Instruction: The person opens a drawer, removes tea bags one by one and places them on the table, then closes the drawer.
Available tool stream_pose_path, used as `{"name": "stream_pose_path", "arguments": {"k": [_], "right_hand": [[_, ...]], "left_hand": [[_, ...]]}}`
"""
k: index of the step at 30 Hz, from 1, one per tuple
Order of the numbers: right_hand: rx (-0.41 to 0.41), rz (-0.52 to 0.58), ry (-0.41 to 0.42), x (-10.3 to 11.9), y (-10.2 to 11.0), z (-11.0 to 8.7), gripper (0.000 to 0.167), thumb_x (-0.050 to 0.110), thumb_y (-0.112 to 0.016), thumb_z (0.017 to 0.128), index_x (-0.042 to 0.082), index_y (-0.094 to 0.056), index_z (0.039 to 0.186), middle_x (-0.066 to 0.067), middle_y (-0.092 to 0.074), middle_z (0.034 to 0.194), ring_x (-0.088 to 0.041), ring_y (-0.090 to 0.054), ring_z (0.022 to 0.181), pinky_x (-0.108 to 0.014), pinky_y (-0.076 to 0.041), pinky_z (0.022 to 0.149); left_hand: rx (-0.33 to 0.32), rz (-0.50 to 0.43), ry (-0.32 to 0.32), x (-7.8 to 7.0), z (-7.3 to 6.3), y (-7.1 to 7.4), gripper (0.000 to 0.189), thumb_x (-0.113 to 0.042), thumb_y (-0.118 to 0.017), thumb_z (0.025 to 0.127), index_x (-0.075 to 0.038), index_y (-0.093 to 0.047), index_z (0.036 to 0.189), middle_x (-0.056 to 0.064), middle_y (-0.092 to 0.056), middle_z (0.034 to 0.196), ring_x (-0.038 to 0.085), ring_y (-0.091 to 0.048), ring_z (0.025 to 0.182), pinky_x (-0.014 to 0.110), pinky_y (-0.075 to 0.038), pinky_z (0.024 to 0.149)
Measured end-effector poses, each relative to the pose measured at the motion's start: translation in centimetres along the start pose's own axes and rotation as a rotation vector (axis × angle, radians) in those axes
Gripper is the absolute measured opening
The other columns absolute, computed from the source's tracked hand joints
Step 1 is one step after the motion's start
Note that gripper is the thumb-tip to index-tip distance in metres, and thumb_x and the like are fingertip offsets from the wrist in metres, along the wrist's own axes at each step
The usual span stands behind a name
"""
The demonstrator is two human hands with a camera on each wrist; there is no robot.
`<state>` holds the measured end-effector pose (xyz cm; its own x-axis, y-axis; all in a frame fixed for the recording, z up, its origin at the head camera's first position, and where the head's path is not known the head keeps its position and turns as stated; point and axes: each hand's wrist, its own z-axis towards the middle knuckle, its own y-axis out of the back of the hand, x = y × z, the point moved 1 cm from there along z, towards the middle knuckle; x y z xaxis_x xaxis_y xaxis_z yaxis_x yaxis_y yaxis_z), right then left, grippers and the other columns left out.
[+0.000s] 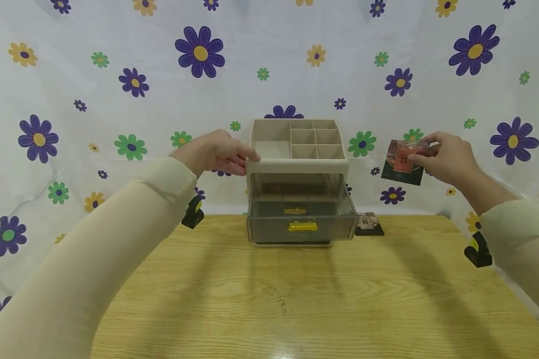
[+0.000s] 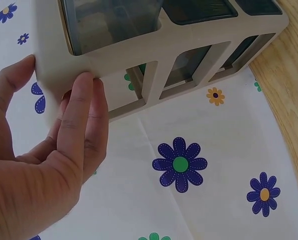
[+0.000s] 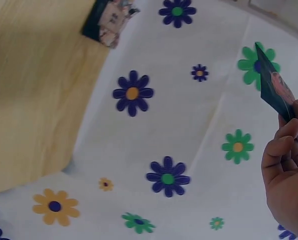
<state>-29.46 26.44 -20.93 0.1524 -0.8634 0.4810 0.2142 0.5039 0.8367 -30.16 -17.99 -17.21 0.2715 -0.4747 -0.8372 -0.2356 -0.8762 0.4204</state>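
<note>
A cream desk organizer (image 1: 296,166) has a smoky see-through drawer (image 1: 269,229) pulled out, with a gold handle (image 1: 303,226) on its front. My left hand (image 1: 222,152) grips the organizer's upper left corner. Seen from the left wrist, the thumb and fingertips (image 2: 81,82) press on either side of that corner. Off to the right, my right hand (image 1: 451,157) is raised, pinching a flat square packet (image 1: 402,162) with a dark green bottom and a red label. The packet shows nearly edge-on in the right wrist view.
A second dark packet (image 1: 369,224) with a pale label lies on the wooden table (image 1: 233,294), right of the organizer. Open compartments (image 1: 303,137) divide the organizer's top. Behind it hangs a white flower-print cloth (image 1: 260,45). More closed drawers sit below the pulled one.
</note>
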Motion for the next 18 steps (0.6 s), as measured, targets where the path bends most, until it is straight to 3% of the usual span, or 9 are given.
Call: {"name": "stream_pose_path", "arguments": {"k": [4,11,14,18], "right_hand": [[0.072,-0.031,0.019,-1.9,-1.8,-0.4,0.047,0.025,-0.067,0.096,-0.009,-0.052,0.125,-0.035,-0.064,0.109,-0.028,-0.067,0.072,-0.030,-0.053,0.056],[0.266,-0.160,0.053,-4.8,-4.6,-1.7,0.040,0.015,-0.068,0.092,-0.013,-0.056,0.118,-0.034,-0.065,0.103,-0.037,-0.063,0.084,-0.037,-0.053,0.062],[0.362,-0.164,0.038,-5.6,-5.5,-2.2,0.041,0.011,-0.066,0.091,-0.015,-0.054,0.119,-0.029,-0.064,0.094,-0.029,-0.058,0.071,-0.033,-0.050,0.055],[0.526,-0.114,-0.018,-6.8,-6.2,-2.9,0.039,0.008,-0.062,0.090,-0.015,-0.051,0.119,-0.012,-0.057,0.078,-0.015,-0.043,0.056,-0.024,-0.040,0.048]], "left_hand": [[-0.015,0.003,0.007,0.0,-0.1,0.0,0.054,-0.018,-0.076,0.088,0.002,-0.049,0.131,0.018,-0.060,0.121,0.025,-0.067,0.095,0.031,-0.061,0.086],[-0.019,-0.004,0.007,0.0,-0.1,-0.1,0.055,-0.017,-0.077,0.088,0.001,-0.049,0.131,0.017,-0.060,0.122,0.026,-0.068,0.097,0.031,-0.061,0.086],[-0.018,-0.013,0.009,0.0,-0.1,0.0,0.054,-0.016,-0.076,0.088,0.001,-0.049,0.131,0.017,-0.060,0.122,0.026,-0.067,0.099,0.032,-0.061,0.086],[-0.016,-0.018,0.017,-0.1,-0.1,0.0,0.054,-0.016,-0.076,0.089,0.001,-0.049,0.132,0.017,-0.060,0.122,0.026,-0.067,0.098,0.032,-0.061,0.086]]}}
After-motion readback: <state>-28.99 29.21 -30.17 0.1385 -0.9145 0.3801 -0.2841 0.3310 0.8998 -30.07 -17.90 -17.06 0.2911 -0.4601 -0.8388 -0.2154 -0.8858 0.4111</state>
